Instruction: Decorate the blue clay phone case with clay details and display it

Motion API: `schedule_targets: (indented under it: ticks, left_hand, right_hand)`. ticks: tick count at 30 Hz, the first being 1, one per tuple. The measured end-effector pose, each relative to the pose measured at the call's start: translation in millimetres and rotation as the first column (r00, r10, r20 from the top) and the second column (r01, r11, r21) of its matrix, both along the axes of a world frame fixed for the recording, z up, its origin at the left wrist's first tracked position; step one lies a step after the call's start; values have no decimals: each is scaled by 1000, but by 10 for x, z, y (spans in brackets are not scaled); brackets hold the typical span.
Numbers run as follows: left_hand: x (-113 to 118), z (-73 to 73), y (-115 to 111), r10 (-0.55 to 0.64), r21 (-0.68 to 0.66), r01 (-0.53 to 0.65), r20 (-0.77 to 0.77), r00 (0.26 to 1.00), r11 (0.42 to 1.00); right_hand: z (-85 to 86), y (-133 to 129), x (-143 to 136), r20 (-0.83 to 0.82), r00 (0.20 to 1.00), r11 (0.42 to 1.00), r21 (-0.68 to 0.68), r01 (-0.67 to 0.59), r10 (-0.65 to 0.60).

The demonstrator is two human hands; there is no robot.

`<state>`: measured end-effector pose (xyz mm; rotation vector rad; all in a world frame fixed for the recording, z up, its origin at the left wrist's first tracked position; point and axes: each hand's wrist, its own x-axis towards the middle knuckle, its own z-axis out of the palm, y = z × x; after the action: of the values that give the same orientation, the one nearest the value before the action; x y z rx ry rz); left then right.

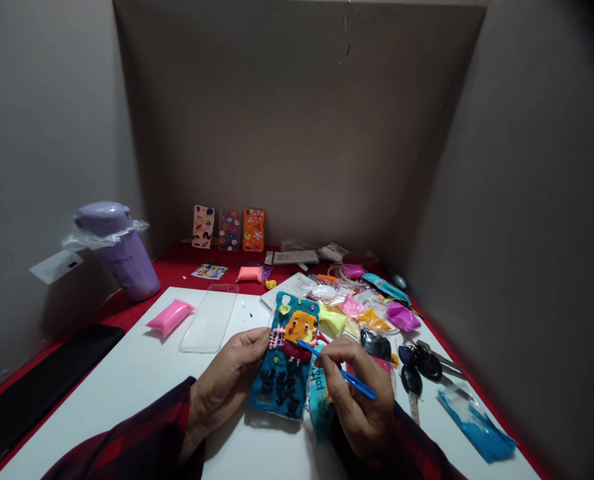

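My left hand (231, 377) grips the left edge of a phone case (271, 360) coated in teal clay, tilted up off the white board. On the case are an orange square face with eyes, a dark red patch below it, a small pink lattice shape and dark lettering near the bottom. In my right hand (359, 393) is a blue plastic modelling tool (349, 379), pinched like a pen. Its tip touches, or nearly touches, the lower edge of the orange face. Under my right hand lies a turquoise printed packet (319, 393), partly hidden.
A clear phone case (209, 320) and a pink clay packet (171, 317) lie at left. Several colourful clay packets (351, 307) crowd the right, with keys (411, 380) and a blue packet (477, 423). A purple tumbler (127, 260) stands far left; decorated cases (229, 230) lean behind.
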<state>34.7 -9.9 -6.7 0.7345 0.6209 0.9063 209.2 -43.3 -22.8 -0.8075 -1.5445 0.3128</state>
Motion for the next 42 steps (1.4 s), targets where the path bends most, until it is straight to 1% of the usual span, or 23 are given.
schedule_targets:
  ticks: [7, 18, 25, 27, 30, 33, 35, 39, 42]
  left_hand:
    - [5, -28, 8, 8, -4, -8, -10, 1000, 1000]
    - [14, 17, -13, -4, 14, 4, -23, 1000, 1000]
    - [22, 46, -1, -2, 7, 2, 2, 1000, 1000]
    - [11, 31, 14, 3, 4, -3, 19, 1000, 1000]
    - [-11, -10, 29, -27, 5, 26, 65, 998, 1000]
    - [-27, -41, 33, -55, 6, 54, 110, 992, 999]
    - [-30, -47, 35, -42, 1, 43, 110, 993, 999]
    - [-28, -35, 38, -5, 3, 5, 85, 996, 1000]
    - [-22, -24, 35, -8, 15, 7, 92, 996, 1000]
  right_hand:
    - [-12, -7, -8, 18, 1000, 1000, -4, 9, -9]
    - [-5, -16, 1, 39, 999, 1000, -25, 10, -9]
    - [-24, 3, 41, -93, 996, 1000, 25, -11, 14]
    - [-41, 3, 52, -111, 994, 1000, 13, -6, 8]
    - [-64, -4, 43, -133, 991, 1000, -25, -1, -2]
    - [-82, -13, 19, -172, 985, 999, -51, -19, 10]
    - [-93, -16, 7, -195, 981, 998, -56, -35, 24]
    - [-108, -16, 0, -192, 981, 997, -57, -53, 41]
    - [-105, -16, -2, -167, 985, 995, -76, -62, 49]
